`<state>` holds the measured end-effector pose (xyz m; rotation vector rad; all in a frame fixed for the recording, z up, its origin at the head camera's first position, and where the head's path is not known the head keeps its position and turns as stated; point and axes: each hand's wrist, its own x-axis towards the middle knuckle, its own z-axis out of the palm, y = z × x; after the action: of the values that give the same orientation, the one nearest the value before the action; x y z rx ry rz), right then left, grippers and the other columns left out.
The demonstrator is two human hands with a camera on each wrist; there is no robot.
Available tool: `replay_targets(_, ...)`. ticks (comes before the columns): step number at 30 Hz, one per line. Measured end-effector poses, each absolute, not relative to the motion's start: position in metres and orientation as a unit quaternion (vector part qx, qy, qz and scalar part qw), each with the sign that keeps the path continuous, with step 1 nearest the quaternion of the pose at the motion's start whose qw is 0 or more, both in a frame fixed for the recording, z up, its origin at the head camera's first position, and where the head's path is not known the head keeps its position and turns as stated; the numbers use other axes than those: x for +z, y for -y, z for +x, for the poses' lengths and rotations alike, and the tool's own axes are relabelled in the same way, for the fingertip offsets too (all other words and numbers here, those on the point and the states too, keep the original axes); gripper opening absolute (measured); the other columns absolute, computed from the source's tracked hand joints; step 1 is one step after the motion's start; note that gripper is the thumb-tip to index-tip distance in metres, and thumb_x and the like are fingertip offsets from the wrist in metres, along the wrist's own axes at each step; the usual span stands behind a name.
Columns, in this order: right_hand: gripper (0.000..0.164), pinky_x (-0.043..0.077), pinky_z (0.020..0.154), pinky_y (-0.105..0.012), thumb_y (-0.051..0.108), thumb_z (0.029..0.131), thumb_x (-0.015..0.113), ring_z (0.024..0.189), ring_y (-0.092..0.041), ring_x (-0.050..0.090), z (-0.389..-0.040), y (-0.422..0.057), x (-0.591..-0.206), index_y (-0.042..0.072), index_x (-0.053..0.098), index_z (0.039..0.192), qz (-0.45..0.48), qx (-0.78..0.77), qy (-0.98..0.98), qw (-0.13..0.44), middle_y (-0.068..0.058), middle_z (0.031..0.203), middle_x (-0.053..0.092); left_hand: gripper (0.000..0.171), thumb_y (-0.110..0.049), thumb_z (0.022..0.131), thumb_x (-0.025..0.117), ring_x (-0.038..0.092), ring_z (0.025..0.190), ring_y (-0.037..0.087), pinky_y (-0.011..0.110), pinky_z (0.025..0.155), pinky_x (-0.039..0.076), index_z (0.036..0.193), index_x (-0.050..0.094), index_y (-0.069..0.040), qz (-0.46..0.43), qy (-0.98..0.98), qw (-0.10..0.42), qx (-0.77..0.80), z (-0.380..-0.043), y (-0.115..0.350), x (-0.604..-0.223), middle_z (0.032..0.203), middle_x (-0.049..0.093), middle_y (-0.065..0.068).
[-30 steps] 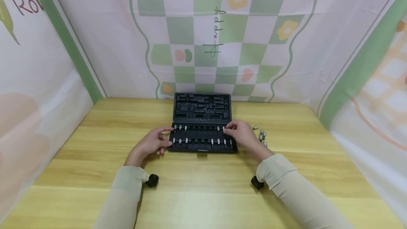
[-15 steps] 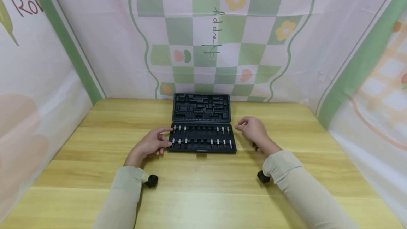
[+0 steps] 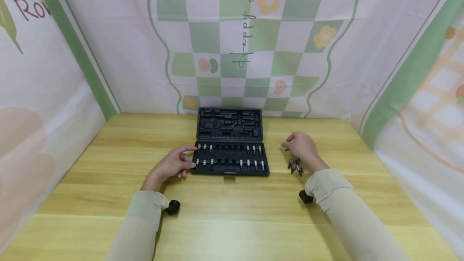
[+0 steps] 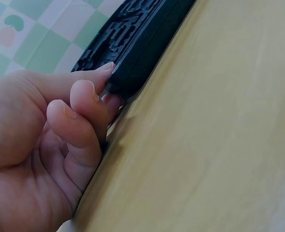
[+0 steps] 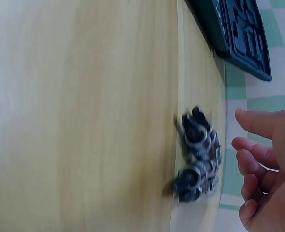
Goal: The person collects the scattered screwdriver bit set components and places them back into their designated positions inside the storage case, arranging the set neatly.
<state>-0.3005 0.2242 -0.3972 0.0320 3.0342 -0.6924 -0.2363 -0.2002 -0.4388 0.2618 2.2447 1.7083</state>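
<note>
A black tool case (image 3: 230,157) lies unfolded on the table, with short silver bit sockets (image 3: 248,163) standing in two rows of slots. My left hand (image 3: 174,163) rests against its left edge, index finger and thumb touching it apart from each other. In the left wrist view, the thumb of my left hand (image 4: 60,125) lies on the corner of the case (image 4: 132,72) and other fingers bend loosely. My right hand (image 3: 301,147) hovers right of the case, holding nothing. Below it lies a pile of loose bit sockets (image 3: 295,165), blurred in the right wrist view.
The case's moulded lid (image 3: 230,124) leans up at the back, near a checked cloth wall (image 3: 239,63). Cloth walls also close off both sides of the wooden table (image 3: 232,220). Both rows in the case have several unfilled slots at the middle.
My right hand has left a bit socket in the right end of the back row and moved right, over the loose pile. My left hand has stayed at the case's edge.
</note>
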Motion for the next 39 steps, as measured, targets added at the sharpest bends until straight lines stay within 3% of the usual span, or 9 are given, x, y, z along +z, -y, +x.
replay_targets(12, 0.041, 0.048, 0.077, -0.049, 0.034, 0.09, 0.069, 0.09, -0.034, 0.06, -0.2967, -0.2338, -0.3952, -0.003, 0.066, 0.108, 0.008, -0.185, -0.983, 0.017, -0.021, 0.107, 0.065, 0.06, -0.002, 0.094, 0.063, 0.054, 0.05, 0.016, 0.028, 0.045, 0.046, 0.148, 0.039, -0.009, 0.087, -0.782, 0.157, 0.597, -0.2357, 0.2, -0.4389, 0.09, 0.062, 0.018)
replay_targets(25, 0.028, 0.046, 0.057, -0.038, 0.034, 0.087, 0.072, 0.071, -0.024, 0.059, -0.2968, -0.2319, -0.395, 0.006, 0.07, 0.082, 0.024, -0.154, -0.988, 0.015, -0.009, 0.086, 0.067, 0.06, -0.002, 0.093, 0.063, 0.053, 0.049, 0.015, 0.027, 0.044, 0.046, 0.148, 0.039, -0.009, 0.084, -0.781, 0.157, 0.599, -0.236, 0.1999, -0.4379, 0.089, 0.063, 0.017)
replay_targets(34, 0.033, 0.05, 0.064, -0.044, 0.03, 0.087, 0.073, 0.087, -0.034, 0.062, -0.2969, -0.2308, -0.3982, 0.001, 0.069, 0.101, 0.018, -0.143, -0.989, 0.007, -0.018, 0.105, 0.067, 0.06, -0.001, 0.093, 0.063, 0.053, 0.049, 0.015, 0.027, 0.044, 0.045, 0.148, 0.039, -0.008, 0.084, -0.781, 0.155, 0.6, -0.2354, 0.1996, -0.4381, 0.089, 0.063, 0.016)
replay_targets(39, 0.034, 0.05, 0.065, -0.045, 0.032, 0.086, 0.073, 0.086, -0.034, 0.063, -0.2971, -0.2318, -0.3983, 0.0, 0.071, 0.099, 0.021, -0.14, -0.99, 0.006, -0.018, 0.103, 0.068, 0.06, -0.001, 0.093, 0.063, 0.053, 0.049, 0.015, 0.027, 0.044, 0.045, 0.148, 0.04, -0.009, 0.082, -0.779, 0.157, 0.601, -0.2359, 0.1991, -0.4382, 0.088, 0.063, 0.016)
